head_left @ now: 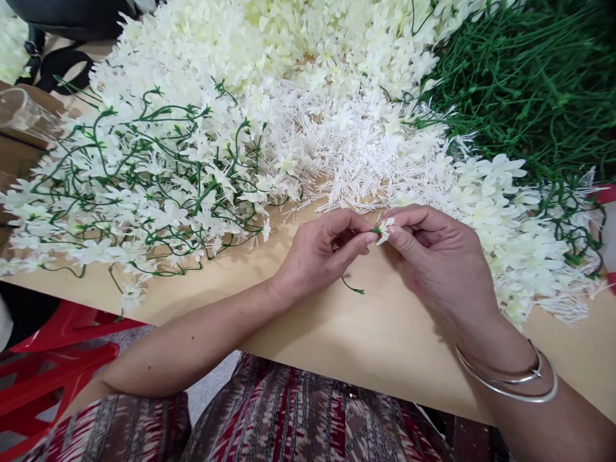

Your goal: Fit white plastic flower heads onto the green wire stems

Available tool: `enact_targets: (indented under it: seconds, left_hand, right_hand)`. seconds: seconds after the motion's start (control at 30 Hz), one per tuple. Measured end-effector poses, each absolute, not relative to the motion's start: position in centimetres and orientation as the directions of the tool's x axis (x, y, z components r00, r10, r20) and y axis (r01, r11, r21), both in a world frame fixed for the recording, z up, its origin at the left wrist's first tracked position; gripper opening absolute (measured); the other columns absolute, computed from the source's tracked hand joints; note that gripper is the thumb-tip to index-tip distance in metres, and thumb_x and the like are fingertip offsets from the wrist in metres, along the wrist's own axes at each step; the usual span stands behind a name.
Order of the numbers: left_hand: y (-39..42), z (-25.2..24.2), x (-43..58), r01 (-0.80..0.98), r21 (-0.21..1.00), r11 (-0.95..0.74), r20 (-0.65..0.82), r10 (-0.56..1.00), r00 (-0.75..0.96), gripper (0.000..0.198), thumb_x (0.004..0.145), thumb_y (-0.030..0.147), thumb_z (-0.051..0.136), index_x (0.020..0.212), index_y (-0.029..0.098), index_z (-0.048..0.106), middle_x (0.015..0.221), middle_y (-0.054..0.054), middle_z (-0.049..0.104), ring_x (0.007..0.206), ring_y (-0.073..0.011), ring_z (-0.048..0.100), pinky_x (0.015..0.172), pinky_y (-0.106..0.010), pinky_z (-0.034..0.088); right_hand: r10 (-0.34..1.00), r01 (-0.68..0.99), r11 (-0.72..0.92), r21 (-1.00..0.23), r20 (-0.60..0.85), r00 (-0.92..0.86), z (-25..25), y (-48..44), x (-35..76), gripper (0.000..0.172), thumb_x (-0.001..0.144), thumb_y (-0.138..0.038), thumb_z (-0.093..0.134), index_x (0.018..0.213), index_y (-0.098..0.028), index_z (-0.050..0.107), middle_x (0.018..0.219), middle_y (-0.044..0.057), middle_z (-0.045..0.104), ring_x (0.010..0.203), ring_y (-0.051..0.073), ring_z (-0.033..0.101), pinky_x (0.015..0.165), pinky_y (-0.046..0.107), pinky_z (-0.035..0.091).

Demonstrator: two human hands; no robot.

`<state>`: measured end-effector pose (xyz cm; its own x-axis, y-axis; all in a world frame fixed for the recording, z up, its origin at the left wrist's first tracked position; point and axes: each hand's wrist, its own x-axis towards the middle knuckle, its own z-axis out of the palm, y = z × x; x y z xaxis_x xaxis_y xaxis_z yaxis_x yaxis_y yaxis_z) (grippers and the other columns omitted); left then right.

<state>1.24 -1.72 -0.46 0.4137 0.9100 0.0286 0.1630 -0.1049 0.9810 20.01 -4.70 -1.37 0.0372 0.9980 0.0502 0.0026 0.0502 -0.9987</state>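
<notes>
A heap of thin white sticks [359, 173] is spread on the tan tabletop [308, 340]. Just on the wearer's side of this heap, 1 small white flower [384, 232] is held between 2 bare hands. Its green base is pinched between the thumb and forefinger of the left hand [317, 250], while its petals are pinched by the thumb and fingertips of the right hand [440, 256]. Beneath the left hand, a curved green stem end [355, 290] is seen; whether it is joined to the held flower cannot be told, as the link is hidden by the fingers.

To the left of the heap, white flowers on green stems [163, 179] are piled in a loose tangle. Beyond the heap, pale loose petals [269, 38] are massed. To its right, more white petals [510, 237] are laid near the right hand, and behind these a dense bunch of green stems [539, 90] is gathered. Far left of the heap, a clear container [29, 112] is seen lying tilted.
</notes>
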Motion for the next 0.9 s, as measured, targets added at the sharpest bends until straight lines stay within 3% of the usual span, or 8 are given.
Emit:
enact_targets:
  seconds: [0.17,0.3,0.5,0.6,0.7,0.8,0.9]
  left_hand:
    - [-1.4,-0.3,0.9,0.178,0.956,-0.233,0.133,0.886,0.445,0.033,0.103,0.049,0.067,0.092,0.019,0.073,0.078,-0.005,0.075,0.069,-0.0162,0.066,0.066,-0.03,0.054]
    - [-1.4,-0.5,0.7,0.212,0.907,-0.363,0.235,0.856,0.46,0.021,0.104,0.035,0.068,0.091,0.019,0.07,0.078,-0.002,0.074,0.069,-0.0133,0.065,0.067,-0.026,0.052]
    - [-1.4,-0.6,0.7,0.254,0.853,-0.457,0.309,0.833,0.459,0.014,0.103,0.023,0.068,0.09,0.018,0.067,0.077,0.001,0.071,0.07,-0.0113,0.064,0.068,-0.023,0.05]
    - [-1.4,-0.7,0.8,0.25,0.869,-0.426,0.283,0.844,0.456,0.017,0.104,0.025,0.067,0.088,0.018,0.066,0.077,0.001,0.071,0.07,-0.0115,0.063,0.068,-0.023,0.05]
    - [-1.4,-0.7,1.0,0.183,0.941,-0.285,0.179,0.876,0.447,0.019,0.103,0.031,0.067,0.089,0.018,0.066,0.076,0.0,0.07,0.068,-0.0121,0.063,0.066,-0.024,0.049]
    - [-1.2,-0.1,0.9,0.098,0.987,-0.124,0.064,0.881,0.468,0.019,0.099,0.035,0.068,0.091,0.018,0.065,0.074,-0.001,0.067,0.067,-0.0122,0.062,0.063,-0.025,0.048]
    - [-0.6,1.2,0.1,0.186,0.968,-0.166,0.03,0.818,0.574,0.018,0.097,0.033,0.066,0.087,0.018,0.063,0.073,0.0,0.064,0.063,-0.0107,0.057,0.059,-0.024,0.043]
  right_hand:
    - [0.999,0.015,0.014,-1.0,0.014,0.03,-0.6,-4.5,20.0,0.007,0.09,-0.028,0.082,0.085,-0.027,0.076,0.089,0.0,0.077,0.083,0.016,0.072,0.078,0.031,0.06]
    - [1.0,0.03,-0.011,-0.999,-0.011,-0.002,0.0,-4.2,20.1,0.011,0.087,-0.021,0.082,0.081,-0.026,0.074,0.084,0.0,0.075,0.079,0.014,0.069,0.073,0.027,0.058]
    - [0.997,0.016,0.008,-1.0,0.007,-0.073,0.2,-3.8,20.2,0.011,0.088,-0.017,0.076,0.083,-0.026,0.074,0.089,0.001,0.076,0.089,0.016,0.072,0.082,0.031,0.06]
    - [0.997,0.03,-0.007,-1.0,-0.009,-0.071,0.0,-3.8,20.1,0.01,0.088,-0.018,0.077,0.083,-0.026,0.074,0.092,0.001,0.077,0.092,0.017,0.073,0.084,0.032,0.06]
    - [0.999,0.024,-0.023,-0.999,-0.024,-0.035,0.1,-4.1,20.0,0.009,0.087,-0.02,0.079,0.084,-0.028,0.076,0.09,0.0,0.078,0.085,0.017,0.072,0.079,0.032,0.06]
    - [0.996,0.036,-0.016,-0.999,-0.013,0.092,0.8,-4.5,20.0,0.006,0.087,-0.027,0.082,0.091,-0.03,0.079,0.09,0.0,0.079,0.077,0.017,0.069,0.07,0.032,0.058]
    - [0.96,0.109,0.05,-0.993,0.078,0.27,1.6,-4.6,20.5,0.006,0.09,-0.033,0.082,0.096,-0.031,0.079,0.094,0.003,0.079,0.083,0.021,0.071,0.074,0.038,0.057]
